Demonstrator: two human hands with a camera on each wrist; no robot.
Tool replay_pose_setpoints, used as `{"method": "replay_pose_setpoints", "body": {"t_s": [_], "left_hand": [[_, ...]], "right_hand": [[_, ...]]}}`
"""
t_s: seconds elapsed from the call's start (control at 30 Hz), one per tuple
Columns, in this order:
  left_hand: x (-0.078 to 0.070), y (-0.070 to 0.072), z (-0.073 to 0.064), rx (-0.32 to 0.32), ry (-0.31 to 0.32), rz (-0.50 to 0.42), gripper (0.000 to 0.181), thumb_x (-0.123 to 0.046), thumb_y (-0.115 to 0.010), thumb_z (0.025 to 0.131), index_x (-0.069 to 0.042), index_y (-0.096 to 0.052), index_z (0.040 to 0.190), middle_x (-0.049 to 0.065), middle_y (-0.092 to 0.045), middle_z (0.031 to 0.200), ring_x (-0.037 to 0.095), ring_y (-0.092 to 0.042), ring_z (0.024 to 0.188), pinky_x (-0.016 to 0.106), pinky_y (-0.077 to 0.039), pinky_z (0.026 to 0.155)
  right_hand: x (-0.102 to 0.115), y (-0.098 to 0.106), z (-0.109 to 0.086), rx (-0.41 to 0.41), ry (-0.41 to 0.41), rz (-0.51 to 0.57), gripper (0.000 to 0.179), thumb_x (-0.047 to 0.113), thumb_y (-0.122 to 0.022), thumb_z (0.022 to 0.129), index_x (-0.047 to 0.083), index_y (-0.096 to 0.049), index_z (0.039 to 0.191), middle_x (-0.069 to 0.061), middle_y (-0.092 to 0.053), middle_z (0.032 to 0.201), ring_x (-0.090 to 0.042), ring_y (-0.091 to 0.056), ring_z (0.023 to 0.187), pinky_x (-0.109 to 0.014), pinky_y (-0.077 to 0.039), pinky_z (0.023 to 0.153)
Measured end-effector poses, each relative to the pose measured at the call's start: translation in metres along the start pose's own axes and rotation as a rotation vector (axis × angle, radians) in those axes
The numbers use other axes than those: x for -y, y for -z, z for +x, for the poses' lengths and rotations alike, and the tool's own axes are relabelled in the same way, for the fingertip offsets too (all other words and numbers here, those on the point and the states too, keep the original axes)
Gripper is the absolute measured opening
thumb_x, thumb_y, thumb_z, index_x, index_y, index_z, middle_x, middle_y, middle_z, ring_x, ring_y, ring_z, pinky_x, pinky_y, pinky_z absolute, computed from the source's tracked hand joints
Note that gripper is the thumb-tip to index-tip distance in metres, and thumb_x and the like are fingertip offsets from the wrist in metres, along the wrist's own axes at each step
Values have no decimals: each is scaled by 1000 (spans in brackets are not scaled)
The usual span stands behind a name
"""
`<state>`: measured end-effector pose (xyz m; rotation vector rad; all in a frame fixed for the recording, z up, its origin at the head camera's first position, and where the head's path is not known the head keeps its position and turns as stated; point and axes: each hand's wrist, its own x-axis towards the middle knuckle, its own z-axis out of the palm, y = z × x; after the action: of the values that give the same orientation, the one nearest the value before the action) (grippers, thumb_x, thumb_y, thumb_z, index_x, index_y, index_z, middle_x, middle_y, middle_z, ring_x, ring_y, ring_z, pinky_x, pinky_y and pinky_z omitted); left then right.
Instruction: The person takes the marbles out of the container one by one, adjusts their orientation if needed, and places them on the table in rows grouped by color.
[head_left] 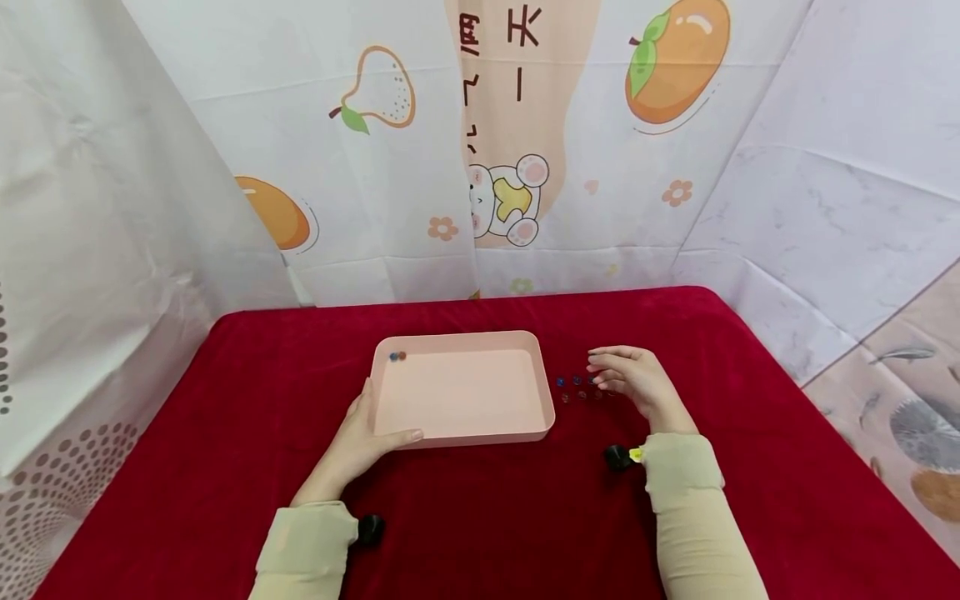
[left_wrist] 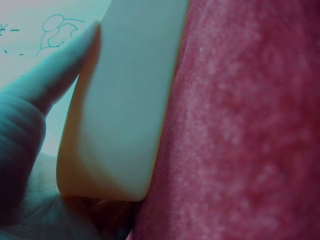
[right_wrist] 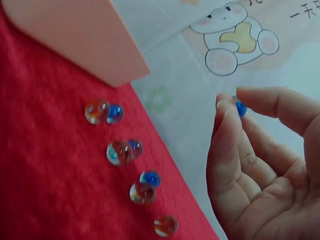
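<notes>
A shallow pale pink tray (head_left: 462, 387) lies on the red cloth. At its near left corner my left hand (head_left: 363, 442) grips it, the thumb along the near wall and the fingers at the left side. Two marbles, one blue (head_left: 393, 357) and one orange-brown (head_left: 402, 355), sit side by side in the tray's far left corner. Right of the tray, my right hand (head_left: 637, 383) is raised and pinches a blue marble (right_wrist: 241, 108) between thumb and fingertips. Below it several glass marbles lie in two rows, blue ones (right_wrist: 150, 178) behind orange-streaked ones (right_wrist: 143, 193).
Red velvet cloth (head_left: 495, 517) covers the table. White printed curtains (head_left: 405, 192) hang behind and along both sides. A small black device (head_left: 371, 530) is worn at the left wrist, another (head_left: 618, 457) at the right.
</notes>
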<state>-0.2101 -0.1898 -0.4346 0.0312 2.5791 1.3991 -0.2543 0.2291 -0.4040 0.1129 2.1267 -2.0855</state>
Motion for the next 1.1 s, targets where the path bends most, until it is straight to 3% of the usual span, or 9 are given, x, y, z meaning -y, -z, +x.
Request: {"method": "replay_pose_setpoints", "body": {"t_s": [0.23, 0.77, 1.1], "left_hand": [[1, 0, 1, 5, 4, -4, 129, -48, -82, 77, -11, 11, 159, 19, 2, 166, 40, -7, 152, 63, -17, 119], [1, 1, 1, 2, -6, -13, 127, -46, -81, 78, -14, 10, 159, 18, 3, 166, 40, -8, 151, 64, -18, 118], [2, 0, 2, 8, 10, 7, 129, -50, -81, 77, -11, 12, 158, 20, 1, 165, 41, -9, 151, 64, -18, 118]], "right_hand": [[-5, 8, 0, -33, -18, -86, 47, 21, -64, 97, -13, -56, 128, 6, -72, 83, -9, -66, 68, -21, -57, 67], [-20, 22, 5, -89, -96, -176, 50, 23, -61, 99, -13, -54, 132, 10, -70, 80, -5, -60, 64, -21, -53, 64], [-27, 22, 6, -97, -77, -243, 44, 19, -60, 99, -13, -57, 129, 10, -70, 80, -3, -57, 58, -21, -52, 59]]}}
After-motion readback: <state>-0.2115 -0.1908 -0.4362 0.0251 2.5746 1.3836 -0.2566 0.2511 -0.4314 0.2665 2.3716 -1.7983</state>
